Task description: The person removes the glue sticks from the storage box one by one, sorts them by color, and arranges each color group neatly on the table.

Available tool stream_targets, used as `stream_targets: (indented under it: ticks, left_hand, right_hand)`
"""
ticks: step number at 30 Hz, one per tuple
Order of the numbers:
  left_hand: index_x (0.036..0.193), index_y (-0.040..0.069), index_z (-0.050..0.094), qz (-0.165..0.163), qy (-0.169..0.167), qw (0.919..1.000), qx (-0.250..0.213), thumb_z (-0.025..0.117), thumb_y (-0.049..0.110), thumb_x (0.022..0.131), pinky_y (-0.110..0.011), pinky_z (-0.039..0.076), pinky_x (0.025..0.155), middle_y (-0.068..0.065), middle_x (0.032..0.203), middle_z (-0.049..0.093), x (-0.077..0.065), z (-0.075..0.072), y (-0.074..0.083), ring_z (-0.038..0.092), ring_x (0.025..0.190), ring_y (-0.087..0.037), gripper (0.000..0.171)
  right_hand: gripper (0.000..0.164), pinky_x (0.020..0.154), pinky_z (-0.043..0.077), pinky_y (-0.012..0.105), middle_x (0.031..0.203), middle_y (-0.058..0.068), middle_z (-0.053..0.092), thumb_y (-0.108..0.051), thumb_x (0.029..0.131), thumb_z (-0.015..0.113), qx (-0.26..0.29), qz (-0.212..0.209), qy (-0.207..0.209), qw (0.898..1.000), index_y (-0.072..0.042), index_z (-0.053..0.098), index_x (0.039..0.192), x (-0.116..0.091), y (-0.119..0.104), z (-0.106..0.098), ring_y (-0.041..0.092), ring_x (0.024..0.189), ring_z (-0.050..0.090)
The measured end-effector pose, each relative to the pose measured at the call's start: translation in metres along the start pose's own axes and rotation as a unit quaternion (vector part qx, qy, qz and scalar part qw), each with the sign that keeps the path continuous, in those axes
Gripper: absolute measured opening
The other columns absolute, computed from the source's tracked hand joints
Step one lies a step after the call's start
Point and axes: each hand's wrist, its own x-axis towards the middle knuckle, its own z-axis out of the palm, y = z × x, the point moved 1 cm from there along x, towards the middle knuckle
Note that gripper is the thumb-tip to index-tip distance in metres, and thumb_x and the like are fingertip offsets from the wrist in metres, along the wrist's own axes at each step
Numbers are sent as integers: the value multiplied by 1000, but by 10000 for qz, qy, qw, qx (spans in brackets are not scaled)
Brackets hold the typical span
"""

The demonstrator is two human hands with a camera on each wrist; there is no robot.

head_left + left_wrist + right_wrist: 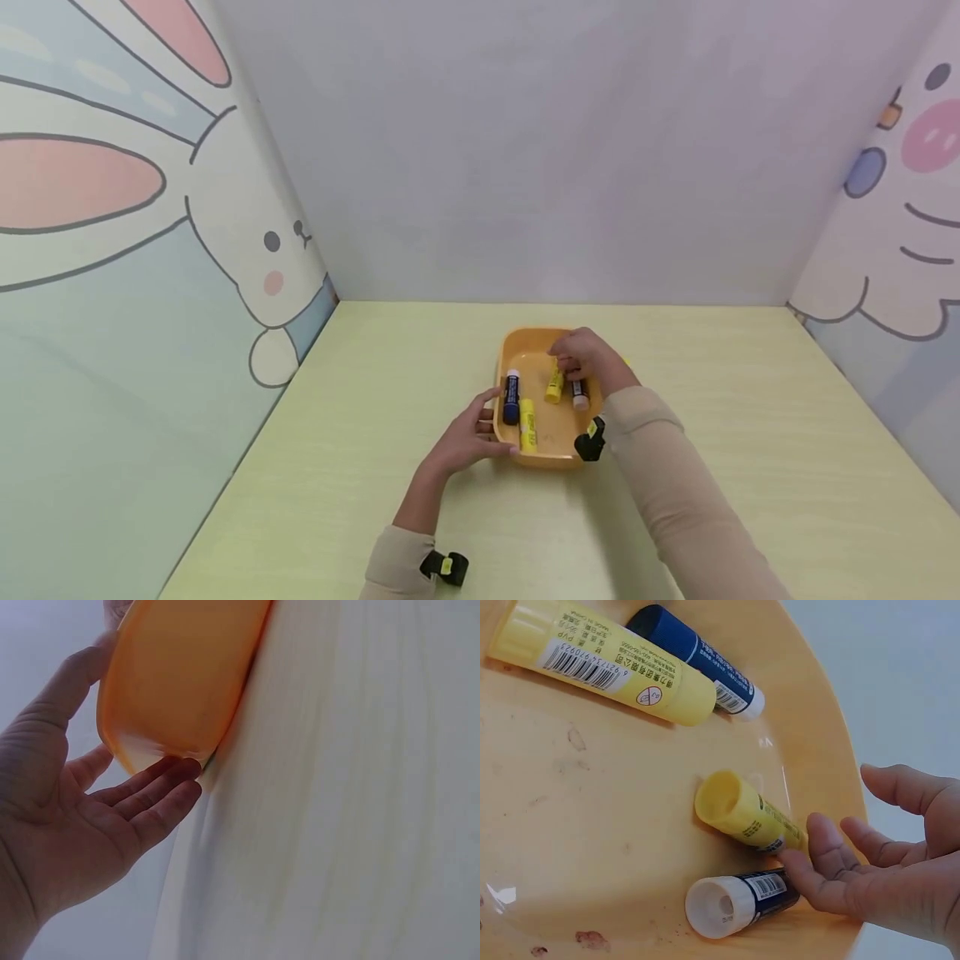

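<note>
An orange tray [551, 460] stands on the table with several glue sticks lying in it. My left hand [468, 437] holds its near-left corner, thumb at the near rim and fingers against the outer wall [176, 697]. Over the tray's far-right part, my right hand [588, 358] has its fingertips right at the end of a small yellow glue stick [739, 806]. Beside that stick lies a dark glue stick with a white end [727, 904], close under one finger. A blue glue stick [512, 398] and a larger yellow glue stick [528, 427] lie along the tray's left side.
The pale yellow table [315, 467] meets a grey back wall [525, 167]. Side panels with cartoon animals [247, 217] stand left and right. A small yellow bit [627, 362] shows just past my right wrist, mostly hidden.
</note>
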Motion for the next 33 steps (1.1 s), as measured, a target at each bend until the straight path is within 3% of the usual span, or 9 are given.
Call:
stream_targets:
  ticks: [2, 7, 13, 21, 27, 33]
  left_hand:
    - [146, 21, 28, -1, 9, 10000, 34, 82, 17, 72, -44, 47, 84, -16, 120, 51, 0, 0, 0, 56, 103, -27, 92]
    - [146, 22, 29, 34, -43, 10000, 68, 83, 23, 70, -41, 48, 83, -14, 119, 52, 0, 0, 0, 56, 101, -24, 93]
    - [146, 23, 29, -21, -50, 9999, 135, 84, 22, 70, -40, 48, 81, -12, 118, 52, -1, 4, 0, 56, 100, -23, 93]
    - [145, 24, 30, -3, -47, 9999, 114, 84, 23, 70, -40, 48, 82, -11, 119, 52, -1, 6, 1, 56, 101, -22, 93]
    - [145, 25, 29, 60, -109, 9999, 54, 83, 23, 71, -40, 48, 82, -13, 119, 52, 0, 5, 1, 56, 101, -23, 92]
    - [147, 22, 27, 80, -167, 9998, -39, 80, 16, 74, -42, 48, 82, -17, 121, 51, -1, 6, 1, 55, 104, -29, 90]
  right_hand:
    - [20, 72, 46, 42, 77, 12, 49, -9, 90, 58, 5, 5, 81, 10000, 3, 50, 104, 3, 0, 1, 21, 63, 48]
    - [42, 76, 48, 41, 105, 20, 53, -10, 89, 59, 135, 164, 278, 9994, 4, 45, 125, 11, 3, 3, 22, 72, 54]
    - [38, 74, 49, 39, 104, 16, 48, -7, 88, 60, 407, 98, 370, 9984, 6, 48, 122, 16, 10, 6, 22, 76, 52]
    - [39, 84, 48, 42, 119, 20, 47, -5, 87, 61, 807, 181, 816, 9932, 5, 49, 123, 15, 14, 11, 33, 105, 50]
    - [55, 87, 46, 45, 127, 23, 42, -4, 86, 61, 773, -209, 556, 9952, 4, 37, 135, 12, 16, 18, 36, 107, 47]
    - [57, 81, 48, 45, 124, 22, 41, -4, 85, 64, 417, -447, 266, 9978, 6, 37, 134, 12, 21, 25, 33, 94, 49]
